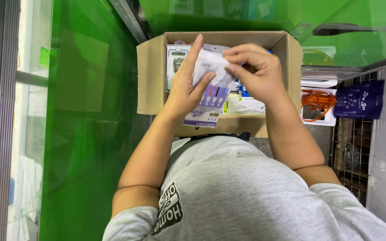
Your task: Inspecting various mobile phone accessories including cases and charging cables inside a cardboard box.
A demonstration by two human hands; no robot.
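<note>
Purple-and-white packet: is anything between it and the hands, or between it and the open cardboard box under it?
Nothing visible. The left hand and right hand both grip the purple-and-white packet directly. It is held above the open cardboard box, whose flaps are folded back; only other packaged goods lie inside.

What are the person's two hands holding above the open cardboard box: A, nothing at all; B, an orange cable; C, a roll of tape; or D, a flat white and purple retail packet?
D: the left hand and the right hand both grip a flat white and purple packet above the open cardboard box; the orange cable lies off to the right, untouched.
</note>
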